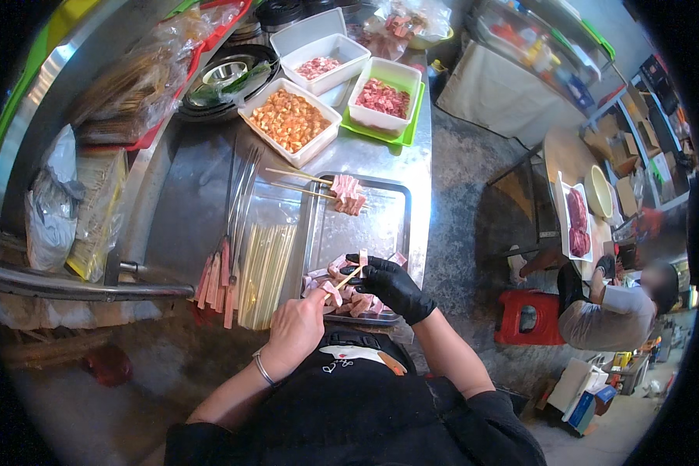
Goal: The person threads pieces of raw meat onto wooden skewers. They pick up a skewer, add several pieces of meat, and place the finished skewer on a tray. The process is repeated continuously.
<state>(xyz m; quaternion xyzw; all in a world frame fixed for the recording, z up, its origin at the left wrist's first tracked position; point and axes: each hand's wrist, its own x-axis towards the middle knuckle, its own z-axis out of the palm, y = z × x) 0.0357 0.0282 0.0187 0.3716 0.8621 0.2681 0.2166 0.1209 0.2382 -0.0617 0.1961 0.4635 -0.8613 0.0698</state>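
My bare left hand [297,329], with a bracelet at the wrist, grips a bamboo skewer [349,278]. A pale pink meat piece [331,294] sits on that skewer near my fingers. Black-gloved, my right hand [395,286] pinches another meat piece [363,257] at the skewer's far tip; whether it is pierced I cannot tell. Both hands are over the near end of a metal tray [364,236], where loose meat pieces [359,304] lie heaped. Across the tray's far left part lie two skewers loaded with meat [347,195].
Left of the tray are a pack of bamboo skewers [266,271] and long metal skewers [242,192]. Beyond stand tubs of orange marinated meat [291,119], red diced meat [382,98] and pinkish meat [318,67]. At right, a person [609,317] sits by a round table [565,152].
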